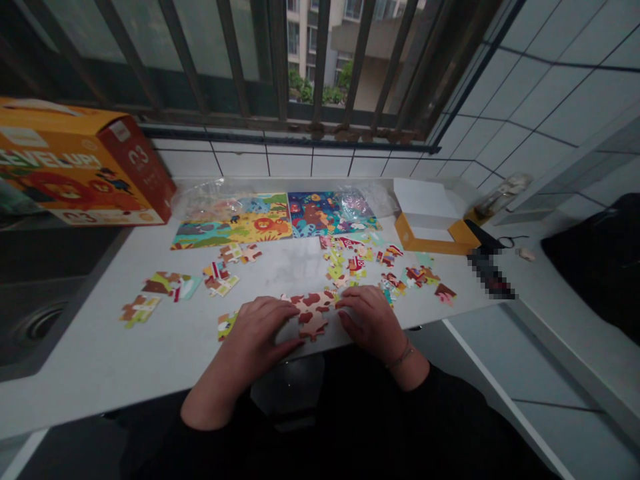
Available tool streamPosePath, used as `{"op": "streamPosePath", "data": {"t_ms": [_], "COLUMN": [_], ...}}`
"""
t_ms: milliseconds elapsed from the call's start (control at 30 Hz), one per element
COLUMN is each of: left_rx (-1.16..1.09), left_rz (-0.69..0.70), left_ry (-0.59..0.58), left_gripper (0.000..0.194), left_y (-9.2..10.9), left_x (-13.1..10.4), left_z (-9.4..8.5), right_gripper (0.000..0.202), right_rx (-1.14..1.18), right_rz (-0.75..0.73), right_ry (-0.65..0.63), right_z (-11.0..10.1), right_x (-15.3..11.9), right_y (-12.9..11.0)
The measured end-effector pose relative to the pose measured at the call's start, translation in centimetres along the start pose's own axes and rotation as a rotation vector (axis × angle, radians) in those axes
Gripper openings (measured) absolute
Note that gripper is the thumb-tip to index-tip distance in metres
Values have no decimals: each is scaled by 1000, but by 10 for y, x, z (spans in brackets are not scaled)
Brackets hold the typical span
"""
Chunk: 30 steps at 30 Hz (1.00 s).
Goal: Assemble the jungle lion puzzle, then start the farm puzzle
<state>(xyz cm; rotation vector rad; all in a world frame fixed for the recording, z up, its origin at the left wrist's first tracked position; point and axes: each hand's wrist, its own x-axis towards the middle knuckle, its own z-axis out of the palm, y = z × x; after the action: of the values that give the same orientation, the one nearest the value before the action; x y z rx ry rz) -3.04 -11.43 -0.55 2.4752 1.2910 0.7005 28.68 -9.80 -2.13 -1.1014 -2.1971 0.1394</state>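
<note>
Several joined puzzle pieces with brown patches on pink (313, 315) lie near the front edge of the white counter, between my hands. My left hand (263, 331) rests at their left side, fingers bent and thumb apart, with its fingertips at the pieces' edge. On the right, my right hand (370, 319) has its fingertips at the other end, fingers curved and apart. A green piece (226, 325) shows partly beside my left hand. Loose and joined pieces (355, 257) spread behind my right hand, and joined pieces (173, 285) lie to the left.
Two colourful picture sheets (240, 223) and clear plastic bags (207, 198) lie along the back. An orange box (133, 170) stands at the left by the sink (37, 320). An open yellow box (435, 230) sits at the back right, beside dark items.
</note>
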Motion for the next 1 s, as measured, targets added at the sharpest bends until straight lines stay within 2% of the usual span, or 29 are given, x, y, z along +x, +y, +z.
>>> {"op": "streamPosePath", "data": {"t_ms": [200, 467, 733, 1000], "left_rx": [49, 42, 29, -4], "left_rz": [14, 54, 23, 16], "left_ry": [-19, -8, -47, -50], "left_gripper": [36, 27, 27, 25], "left_y": [4, 8, 3, 10], "left_x": [2, 6, 6, 7], "left_z": [5, 11, 18, 17], "right_gripper": [19, 31, 19, 16], "right_rx": [-24, -16, 70, 79], "right_rz": [-52, -69, -142, -156], "right_ry": [-16, -107, -83, -77], "right_z": [0, 0, 6, 7], "right_x": [-1, 1, 4, 4], "right_y": [-1, 2, 4, 5]}}
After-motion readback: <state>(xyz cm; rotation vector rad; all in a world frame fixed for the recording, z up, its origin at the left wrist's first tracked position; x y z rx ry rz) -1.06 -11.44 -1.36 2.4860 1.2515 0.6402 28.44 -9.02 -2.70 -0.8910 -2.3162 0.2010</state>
